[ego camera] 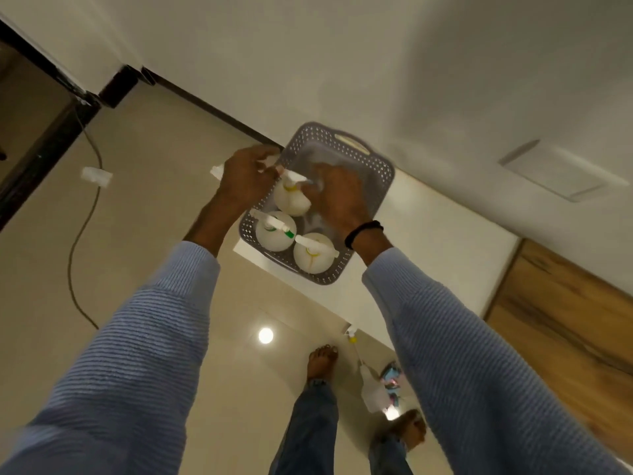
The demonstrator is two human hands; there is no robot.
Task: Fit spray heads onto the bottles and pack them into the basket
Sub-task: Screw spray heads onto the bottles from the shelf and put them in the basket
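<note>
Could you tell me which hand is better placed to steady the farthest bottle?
Probably right: the right hand is beside that bottle inside the basket; the left hand grips a white piece.

The white bench [442,234] held the grey basket [386,173] at its corner. On the shiny floor [154,207] lay a cable [73,250] and a spray bottle [371,392].

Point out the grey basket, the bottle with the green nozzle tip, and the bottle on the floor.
grey basket [385,180], head view, perforated right wall.
bottle with the green nozzle tip [270,241], head view, white shoulder.
bottle on the floor [371,394], head view, its body.
</note>
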